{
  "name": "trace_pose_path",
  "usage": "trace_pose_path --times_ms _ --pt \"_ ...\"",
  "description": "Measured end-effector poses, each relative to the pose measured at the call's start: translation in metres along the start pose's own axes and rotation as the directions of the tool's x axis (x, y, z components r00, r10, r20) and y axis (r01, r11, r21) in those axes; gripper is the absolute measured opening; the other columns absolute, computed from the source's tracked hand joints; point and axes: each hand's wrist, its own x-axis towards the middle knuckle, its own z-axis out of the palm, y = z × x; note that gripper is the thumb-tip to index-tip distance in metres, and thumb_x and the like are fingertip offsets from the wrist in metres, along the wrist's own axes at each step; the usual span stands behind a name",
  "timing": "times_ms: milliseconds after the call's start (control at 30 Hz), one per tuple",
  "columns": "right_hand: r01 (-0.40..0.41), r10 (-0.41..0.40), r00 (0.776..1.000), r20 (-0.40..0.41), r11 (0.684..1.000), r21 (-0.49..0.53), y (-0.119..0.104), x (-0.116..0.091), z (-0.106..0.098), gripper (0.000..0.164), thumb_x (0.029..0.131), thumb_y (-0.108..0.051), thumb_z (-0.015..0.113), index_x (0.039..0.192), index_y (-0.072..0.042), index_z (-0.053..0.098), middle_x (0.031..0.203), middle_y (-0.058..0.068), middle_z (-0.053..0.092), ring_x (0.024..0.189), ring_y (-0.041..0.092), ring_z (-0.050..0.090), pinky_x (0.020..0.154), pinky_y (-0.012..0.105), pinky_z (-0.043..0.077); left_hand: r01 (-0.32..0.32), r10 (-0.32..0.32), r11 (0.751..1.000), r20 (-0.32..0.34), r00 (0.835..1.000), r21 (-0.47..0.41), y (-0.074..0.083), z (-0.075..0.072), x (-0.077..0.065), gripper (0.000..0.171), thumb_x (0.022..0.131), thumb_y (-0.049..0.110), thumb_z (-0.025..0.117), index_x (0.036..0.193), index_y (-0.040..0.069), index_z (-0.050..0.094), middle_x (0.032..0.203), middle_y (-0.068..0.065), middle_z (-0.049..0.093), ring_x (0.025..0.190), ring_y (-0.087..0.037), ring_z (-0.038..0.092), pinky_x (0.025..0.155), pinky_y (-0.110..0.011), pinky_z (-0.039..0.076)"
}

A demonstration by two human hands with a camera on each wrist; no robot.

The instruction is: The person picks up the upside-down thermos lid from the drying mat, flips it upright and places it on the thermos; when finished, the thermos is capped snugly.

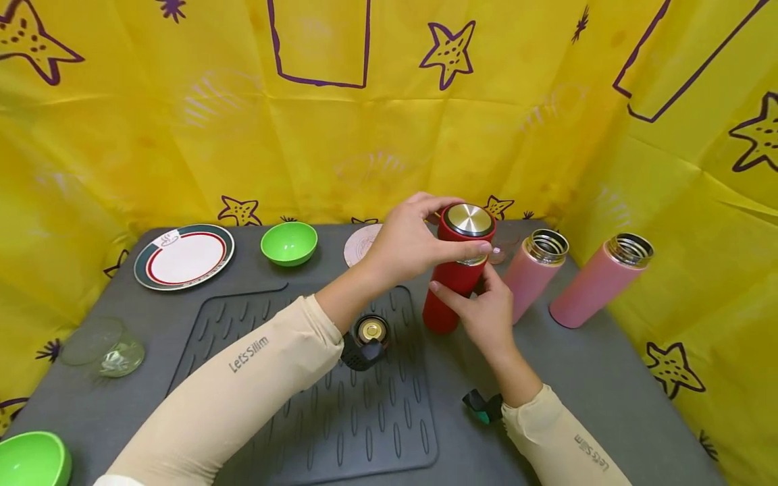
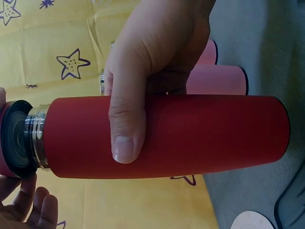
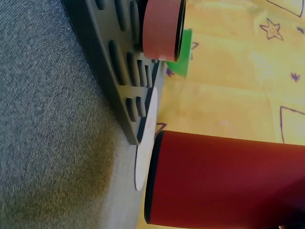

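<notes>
A red thermos bottle (image 1: 451,290) stands tilted, held in both hands right of the drying mat. My left hand (image 1: 398,239) grips its red lid (image 1: 470,220), a shiny metal disc on top, with thumb in front and fingers behind. In the left wrist view the lid sits askew at the bottle's steel neck (image 2: 37,136), a dark underside showing. My right hand (image 1: 486,314) wraps around the bottle's body, thumb across the front. The right wrist view shows the bottle's dark-edged base (image 3: 157,179). Two lidless pink thermos bottles (image 1: 527,287) (image 1: 592,290) stand to the right.
On the grey drying mat (image 1: 365,432) lies a pink lid (image 3: 162,31), upturned. Behind are a plate (image 1: 182,260), a green bowl (image 1: 288,243) and a pale round coaster (image 1: 360,244). A glass (image 1: 121,358) and another green bowl (image 1: 33,459) are at the left.
</notes>
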Motion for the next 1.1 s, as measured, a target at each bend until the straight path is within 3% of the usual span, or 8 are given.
trace_pose_path --times_ms 267,500,833,967,1100 --pt "0.017 -0.017 1.000 -0.009 1.000 0.005 -0.001 0.002 -0.002 0.047 0.074 -0.029 0.088 0.114 -0.016 0.067 0.099 -0.002 0.071 0.088 0.012 0.065 0.077 0.041 0.054 0.015 -0.015 1.000 0.021 1.000 0.001 0.000 0.005 0.004 0.063 0.070 0.051 0.085 0.123 0.020 0.068 0.105 0.008 0.056 0.097 -0.007 0.052 0.074 -0.028 0.050" --pt "0.017 -0.017 1.000 -0.008 1.000 -0.012 -0.001 0.002 -0.003 0.048 0.074 -0.030 0.087 0.115 -0.016 0.066 0.100 -0.002 0.070 0.090 0.011 0.064 0.076 0.031 0.054 0.013 -0.013 1.000 0.025 1.000 0.011 -0.002 0.008 0.007 0.064 0.070 0.050 0.085 0.124 0.020 0.067 0.106 0.008 0.056 0.099 -0.006 0.052 0.075 -0.026 0.050" --pt "0.029 -0.029 0.999 -0.015 0.999 -0.019 -0.002 0.004 -0.004 0.047 0.075 -0.030 0.087 0.114 -0.014 0.066 0.099 -0.002 0.070 0.090 0.012 0.063 0.075 0.031 0.053 0.034 -0.035 0.999 0.072 0.997 0.021 -0.005 0.010 0.008 0.070 0.071 0.047 0.086 0.131 0.020 0.063 0.114 0.007 0.057 0.100 -0.009 0.053 0.078 -0.027 0.050" --pt "0.021 -0.021 1.000 -0.019 1.000 -0.002 -0.004 0.004 -0.005 0.047 0.075 -0.025 0.087 0.115 -0.013 0.067 0.099 0.001 0.071 0.089 0.014 0.063 0.075 0.028 0.053 0.037 -0.035 0.999 0.096 0.995 -0.022 -0.008 0.011 0.009 0.073 0.073 0.042 0.086 0.136 0.017 0.058 0.117 0.007 0.059 0.100 -0.010 0.054 0.078 -0.027 0.050" --pt "0.011 -0.011 1.000 -0.021 1.000 0.018 -0.005 0.003 -0.006 0.044 0.075 -0.025 0.087 0.112 -0.012 0.067 0.098 0.003 0.071 0.088 0.014 0.063 0.075 0.032 0.053 0.029 -0.018 0.996 0.130 0.991 -0.082 -0.011 0.011 0.010 0.071 0.075 0.035 0.086 0.136 0.015 0.057 0.110 0.006 0.062 0.097 -0.012 0.056 0.077 -0.028 0.051"
